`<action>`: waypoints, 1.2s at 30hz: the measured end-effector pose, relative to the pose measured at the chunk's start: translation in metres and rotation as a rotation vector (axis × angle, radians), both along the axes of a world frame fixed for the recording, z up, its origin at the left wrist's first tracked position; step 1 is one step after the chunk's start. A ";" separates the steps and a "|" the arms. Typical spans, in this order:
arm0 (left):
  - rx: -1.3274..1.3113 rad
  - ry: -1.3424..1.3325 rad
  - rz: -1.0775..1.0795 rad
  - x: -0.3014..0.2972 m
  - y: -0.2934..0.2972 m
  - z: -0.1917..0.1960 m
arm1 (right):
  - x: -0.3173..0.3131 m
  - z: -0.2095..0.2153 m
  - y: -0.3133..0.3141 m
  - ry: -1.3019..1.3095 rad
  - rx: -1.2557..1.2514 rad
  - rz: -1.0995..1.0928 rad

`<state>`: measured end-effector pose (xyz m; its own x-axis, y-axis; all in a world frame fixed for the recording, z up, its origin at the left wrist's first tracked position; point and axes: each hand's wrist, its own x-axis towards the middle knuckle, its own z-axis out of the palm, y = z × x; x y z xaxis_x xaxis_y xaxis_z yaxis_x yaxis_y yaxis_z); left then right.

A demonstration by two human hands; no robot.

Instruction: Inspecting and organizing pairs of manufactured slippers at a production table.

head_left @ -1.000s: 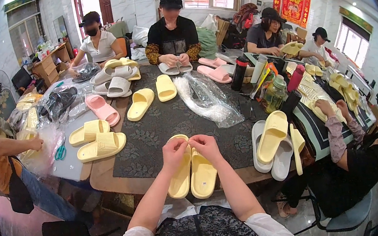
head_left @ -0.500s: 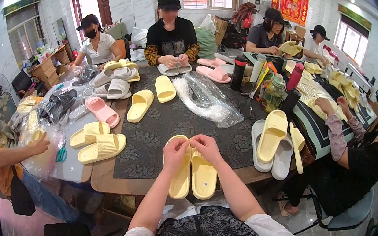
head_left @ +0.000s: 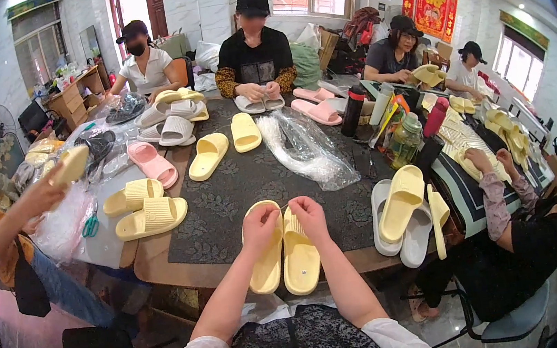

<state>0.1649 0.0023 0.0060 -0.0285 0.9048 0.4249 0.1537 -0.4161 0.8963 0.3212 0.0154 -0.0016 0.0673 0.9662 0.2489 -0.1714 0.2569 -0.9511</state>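
Note:
A pair of yellow slide slippers lies at the table's near edge, toes away from me: the left slipper (head_left: 266,271) and the right slipper (head_left: 301,268). Over the left one's strap, my left hand (head_left: 261,223) is closed in a pinch. My right hand (head_left: 308,217) pinches above the right slipper's strap, a small gap from the other hand. A thin strand (head_left: 284,207) seems to stretch between the fingertips; its ends are hidden in the fingers. Beyond my hands lies a bundle of clear thin strands (head_left: 278,145) in a plastic bag (head_left: 323,168).
Yellow slippers (head_left: 152,217), a pink pair (head_left: 152,165) and grey slippers (head_left: 176,131) lie left. At right are stacked yellow and grey slippers (head_left: 402,204), a glass jar (head_left: 403,141) and a black bottle (head_left: 353,110). Several co-workers sit around; one at left holds a yellow slipper (head_left: 72,163).
My hands have drawn slightly apart, the right one moving right, and a thin strand shows between them. The co-worker at left has raised a yellow slipper.

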 end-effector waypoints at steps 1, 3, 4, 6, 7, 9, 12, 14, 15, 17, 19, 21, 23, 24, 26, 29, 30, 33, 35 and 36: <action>0.001 -0.001 -0.002 0.001 0.000 0.001 | 0.003 -0.002 0.002 0.007 -0.013 -0.001; 0.008 -0.008 0.002 -0.002 -0.001 0.000 | 0.001 0.001 0.000 -0.060 -0.016 0.022; 0.007 -0.008 0.005 -0.002 -0.001 0.000 | 0.001 0.002 -0.001 -0.127 -0.017 0.043; 0.005 0.025 -0.007 -0.005 -0.002 0.000 | -0.004 0.010 -0.008 -0.187 0.007 0.089; 0.004 0.024 -0.002 -0.005 -0.002 0.000 | -0.006 0.012 -0.010 -0.246 0.032 0.133; 0.039 0.023 -0.003 -0.001 -0.003 0.002 | -0.001 0.003 -0.004 -0.168 0.028 0.074; 0.035 0.049 -0.001 -0.001 -0.002 0.003 | 0.000 -0.001 0.001 -0.011 -0.016 -0.019; 0.018 0.032 0.001 -0.002 -0.002 0.002 | -0.001 0.000 0.000 -0.013 -0.002 0.013; 0.001 0.015 0.003 -0.003 -0.002 0.002 | -0.002 0.001 -0.001 -0.013 -0.001 0.015; 0.009 0.023 -0.003 -0.003 -0.004 0.003 | -0.002 0.002 -0.005 -0.255 0.020 0.113; 0.017 0.031 -0.011 -0.003 -0.005 0.004 | -0.003 0.003 -0.006 -0.204 0.017 0.047; 0.014 0.027 -0.015 -0.001 -0.005 0.005 | -0.003 0.004 -0.005 -0.154 0.014 -0.022; 0.022 0.040 -0.011 -0.002 -0.004 0.004 | -0.003 0.005 -0.002 0.046 -0.019 -0.021; 0.030 0.052 -0.006 -0.002 -0.004 0.004 | -0.003 0.005 -0.003 0.045 -0.019 -0.020; 0.028 0.046 -0.005 -0.003 -0.003 0.002 | -0.002 0.006 -0.005 -0.201 0.024 0.066; 0.028 0.055 -0.008 -0.004 -0.003 0.002 | -0.003 0.009 -0.009 -0.240 -0.010 0.095; 0.029 0.068 -0.015 -0.003 -0.003 0.003 | -0.001 0.006 -0.007 -0.239 -0.010 0.093; 0.022 0.050 -0.017 -0.001 -0.005 0.005 | -0.001 0.002 -0.002 0.069 -0.048 -0.013; 0.000 0.041 -0.015 -0.002 -0.006 0.006 | -0.001 0.002 -0.002 -0.020 -0.025 -0.009; -0.021 0.033 -0.013 -0.002 -0.006 0.006 | -0.001 0.002 -0.002 -0.108 -0.002 -0.004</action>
<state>0.1628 -0.0040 0.0123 -0.0033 0.9138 0.4060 0.1777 -0.3991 0.8995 0.3200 0.0137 0.0004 0.0438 0.9664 0.2533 -0.0665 0.2558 -0.9644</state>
